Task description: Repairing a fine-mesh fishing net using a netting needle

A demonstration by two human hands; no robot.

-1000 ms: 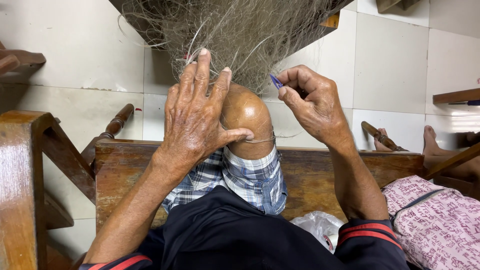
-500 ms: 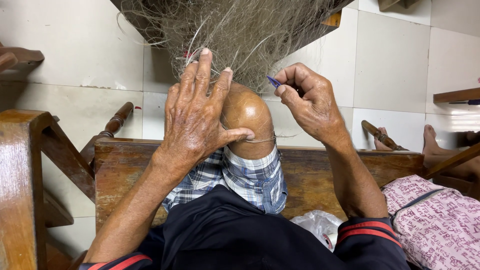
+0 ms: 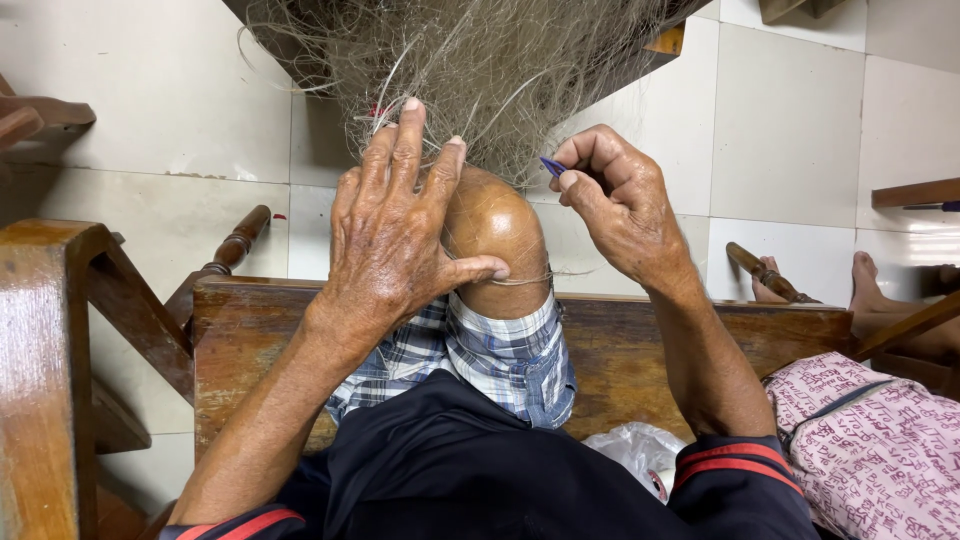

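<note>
A tangled grey fishing net [image 3: 480,60] hangs at twelve o'clock, draping onto a raised bare knee [image 3: 495,225] above a wooden bench [image 3: 640,340]. The left hand [image 3: 400,235] rests on the knee, fingers spread up into the mesh. At two o'clock, the right hand [image 3: 620,210] pinches a small blue needle [image 3: 552,166] against the net.
</note>
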